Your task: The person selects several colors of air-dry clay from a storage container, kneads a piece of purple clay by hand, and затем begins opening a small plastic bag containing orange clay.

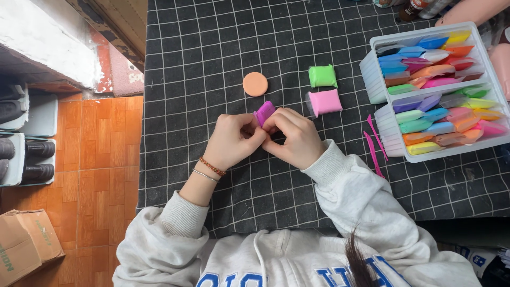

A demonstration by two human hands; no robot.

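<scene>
While both hands meet at the centre of the frame, the left hand [231, 142] and right hand [296, 137] pinch 1 purple packet [264, 112] between their fingertips. Above lie an orange disc [255, 84], a green packet [322, 76] and a pink packet [324, 102]. At right stands a white tray [372, 72].

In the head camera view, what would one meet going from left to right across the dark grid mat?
Left hand → orange clay disc → purple clay packet held in both hands → right hand → pink clay packet → pink modelling tools → white tray of clay packets.
</scene>
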